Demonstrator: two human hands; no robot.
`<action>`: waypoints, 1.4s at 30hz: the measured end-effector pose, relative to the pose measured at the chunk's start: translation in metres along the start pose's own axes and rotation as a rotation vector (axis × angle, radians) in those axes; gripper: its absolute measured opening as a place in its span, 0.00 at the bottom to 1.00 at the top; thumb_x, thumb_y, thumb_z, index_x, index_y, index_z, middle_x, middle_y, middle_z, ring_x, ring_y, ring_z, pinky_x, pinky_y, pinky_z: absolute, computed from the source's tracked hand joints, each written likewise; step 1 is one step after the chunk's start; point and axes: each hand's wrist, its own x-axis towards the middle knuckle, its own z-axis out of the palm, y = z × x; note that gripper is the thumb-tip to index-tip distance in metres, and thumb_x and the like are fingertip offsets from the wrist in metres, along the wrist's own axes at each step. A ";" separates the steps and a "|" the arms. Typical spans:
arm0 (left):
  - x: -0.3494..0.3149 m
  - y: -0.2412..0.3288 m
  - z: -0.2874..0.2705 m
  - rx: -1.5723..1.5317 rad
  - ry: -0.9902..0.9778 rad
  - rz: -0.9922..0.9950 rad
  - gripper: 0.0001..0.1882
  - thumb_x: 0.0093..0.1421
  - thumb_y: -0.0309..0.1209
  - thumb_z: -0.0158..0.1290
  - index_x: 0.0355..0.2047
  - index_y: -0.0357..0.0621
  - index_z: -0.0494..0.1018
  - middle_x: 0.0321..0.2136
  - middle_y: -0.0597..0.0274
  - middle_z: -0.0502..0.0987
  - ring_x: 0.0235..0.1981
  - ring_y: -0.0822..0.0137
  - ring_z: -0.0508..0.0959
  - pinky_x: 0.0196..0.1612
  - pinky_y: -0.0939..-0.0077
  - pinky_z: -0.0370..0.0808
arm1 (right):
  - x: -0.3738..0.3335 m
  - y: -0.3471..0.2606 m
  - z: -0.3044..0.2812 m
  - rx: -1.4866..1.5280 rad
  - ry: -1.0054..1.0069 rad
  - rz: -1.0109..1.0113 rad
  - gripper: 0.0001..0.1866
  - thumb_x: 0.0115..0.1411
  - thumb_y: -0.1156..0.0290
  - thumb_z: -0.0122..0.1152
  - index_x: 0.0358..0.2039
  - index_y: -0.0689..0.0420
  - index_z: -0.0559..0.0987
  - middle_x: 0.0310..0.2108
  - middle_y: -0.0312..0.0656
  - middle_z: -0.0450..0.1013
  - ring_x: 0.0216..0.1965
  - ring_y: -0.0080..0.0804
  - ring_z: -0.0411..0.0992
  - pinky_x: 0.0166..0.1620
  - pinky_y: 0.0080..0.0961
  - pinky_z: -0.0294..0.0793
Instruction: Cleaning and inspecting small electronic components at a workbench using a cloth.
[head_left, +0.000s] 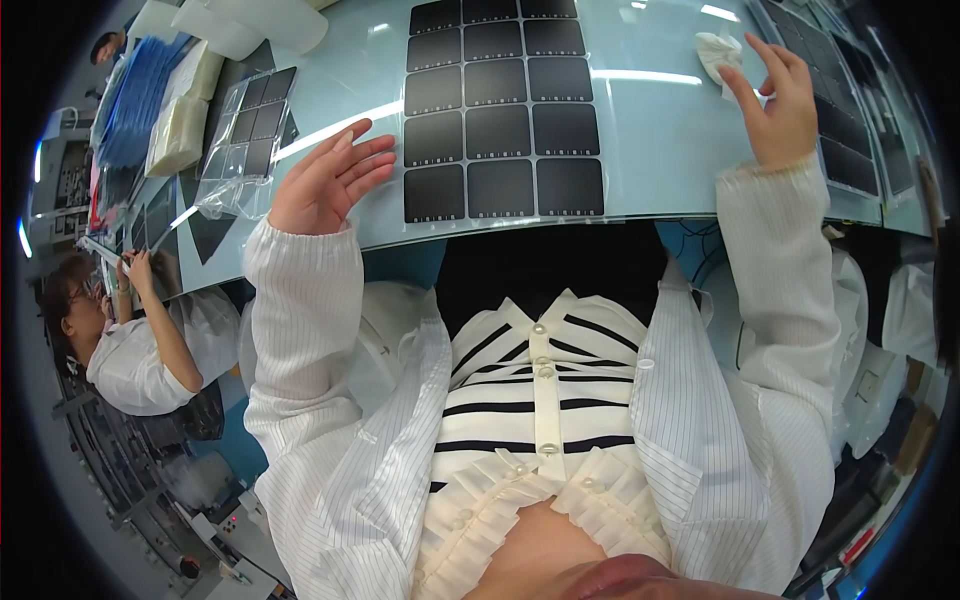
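Note:
Before me on the table lies a large sheet of dark rounded rectangular panels (pixel 498 135), set in rows of three with small pale marks along their lower edges. My left hand (pixel 335 180) hovers by the sheet's left side, palm half turned up, fingers stretched and holding nothing. Over on the right, my right hand (pixel 778 108) is raised with its thumb and fingers apart. Just beside those fingertips is a crumpled white wipe (pixel 717 54); whether they touch it I cannot tell.
More dark panel sheets (pixel 848 150) lie at the right. A plastic-wrapped panel sheet (pixel 250 125), pale yellowish stacks (pixel 180 130) and blue sheets (pixel 140 100) are at the left. White rolls (pixel 265 28) stand behind. Another person (pixel 150 340) works at the far left. The glossy table (pixel 655 150) reflects lights.

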 end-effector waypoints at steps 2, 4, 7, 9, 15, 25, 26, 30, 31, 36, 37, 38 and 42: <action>0.001 0.002 0.000 0.068 -0.012 -0.014 0.30 0.62 0.36 0.49 0.58 0.29 0.56 0.46 0.44 0.71 0.44 0.62 0.74 0.48 0.74 0.72 | -0.014 -0.014 -0.018 0.172 -0.094 0.045 0.23 0.57 0.58 0.60 0.52 0.52 0.73 0.44 0.42 0.71 0.27 0.22 0.69 0.29 0.16 0.70; 0.006 0.005 0.004 0.149 0.018 -0.023 0.29 0.62 0.37 0.50 0.58 0.30 0.57 0.44 0.47 0.72 0.40 0.66 0.74 0.44 0.77 0.72 | -0.031 -0.034 -0.029 1.042 -0.657 0.524 0.25 0.59 0.62 0.58 0.55 0.58 0.68 0.47 0.46 0.70 0.29 0.24 0.72 0.28 0.13 0.71; 0.011 0.007 0.009 0.288 0.058 -0.041 0.29 0.61 0.38 0.51 0.57 0.32 0.60 0.38 0.54 0.74 0.33 0.72 0.73 0.37 0.81 0.71 | -0.030 -0.084 -0.043 1.235 -0.844 0.943 0.27 0.60 0.65 0.56 0.57 0.64 0.63 0.48 0.51 0.69 0.30 0.27 0.74 0.26 0.12 0.72; 0.020 0.009 0.013 0.348 0.050 -0.055 0.29 0.60 0.39 0.52 0.56 0.33 0.62 0.34 0.58 0.75 0.29 0.75 0.72 0.33 0.83 0.70 | -0.024 -0.099 -0.039 1.220 -0.859 0.966 0.28 0.60 0.65 0.56 0.57 0.65 0.63 0.45 0.51 0.71 0.27 0.26 0.74 0.24 0.13 0.72; 0.050 0.011 0.023 0.742 0.101 0.053 0.26 0.62 0.38 0.51 0.58 0.43 0.62 0.18 0.69 0.70 0.19 0.79 0.66 0.23 0.84 0.64 | -0.004 -0.101 -0.006 1.055 -0.980 0.807 0.24 0.58 0.65 0.58 0.50 0.66 0.67 0.27 0.41 0.73 0.17 0.19 0.69 0.20 0.12 0.68; 0.005 0.008 0.022 0.335 -0.231 -0.067 0.34 0.61 0.27 0.49 0.64 0.38 0.46 0.16 0.64 0.72 0.14 0.77 0.69 0.20 0.84 0.64 | -0.008 -0.094 -0.049 1.098 -0.936 0.578 0.17 0.57 0.75 0.57 0.47 0.65 0.70 0.21 0.35 0.72 0.16 0.14 0.65 0.19 0.10 0.61; -0.003 0.005 0.024 0.328 -0.237 -0.065 0.34 0.61 0.27 0.49 0.64 0.38 0.46 0.16 0.64 0.72 0.14 0.77 0.69 0.20 0.84 0.64 | -0.011 -0.094 -0.060 1.080 -0.949 0.564 0.18 0.57 0.76 0.57 0.48 0.65 0.70 0.22 0.35 0.72 0.16 0.14 0.65 0.19 0.10 0.61; -0.035 -0.008 0.028 0.258 -0.263 -0.025 0.34 0.61 0.25 0.47 0.64 0.38 0.44 0.15 0.64 0.72 0.15 0.77 0.69 0.21 0.86 0.64 | -0.028 -0.104 -0.089 1.032 -0.939 0.682 0.19 0.56 0.81 0.56 0.49 0.68 0.69 0.21 0.36 0.72 0.18 0.15 0.68 0.22 0.10 0.66; -0.040 -0.012 0.029 0.250 -0.264 -0.009 0.35 0.61 0.24 0.47 0.64 0.38 0.43 0.15 0.64 0.72 0.15 0.78 0.69 0.21 0.86 0.64 | -0.031 -0.104 -0.094 1.014 -0.951 0.702 0.20 0.55 0.82 0.56 0.49 0.69 0.68 0.21 0.37 0.72 0.19 0.17 0.69 0.24 0.11 0.69; -0.055 -0.020 0.029 0.261 -0.308 0.071 0.35 0.61 0.23 0.45 0.65 0.36 0.40 0.16 0.63 0.73 0.15 0.78 0.68 0.22 0.86 0.65 | -0.046 -0.107 -0.109 1.056 -0.809 0.624 0.18 0.50 0.84 0.59 0.44 0.69 0.74 0.21 0.39 0.75 0.19 0.18 0.71 0.24 0.11 0.69; -0.056 -0.021 0.029 0.260 -0.306 0.074 0.35 0.61 0.23 0.45 0.65 0.36 0.40 0.16 0.63 0.73 0.15 0.78 0.68 0.22 0.86 0.65 | -0.047 -0.106 -0.110 1.025 -0.829 0.554 0.19 0.51 0.84 0.57 0.46 0.69 0.72 0.21 0.39 0.75 0.19 0.18 0.71 0.25 0.11 0.69; -0.056 -0.021 0.029 0.259 -0.316 0.079 0.35 0.62 0.23 0.45 0.65 0.36 0.40 0.16 0.63 0.72 0.15 0.78 0.68 0.22 0.86 0.65 | -0.047 -0.105 -0.112 0.992 -0.848 0.484 0.20 0.53 0.84 0.55 0.48 0.70 0.69 0.22 0.40 0.74 0.19 0.19 0.70 0.25 0.12 0.69; -0.053 -0.022 0.029 0.285 -0.342 0.087 0.36 0.62 0.24 0.45 0.65 0.36 0.39 0.16 0.63 0.72 0.15 0.77 0.68 0.23 0.85 0.66 | -0.049 -0.104 -0.112 0.992 -0.832 0.453 0.20 0.52 0.84 0.55 0.47 0.70 0.70 0.22 0.40 0.74 0.20 0.19 0.71 0.25 0.12 0.69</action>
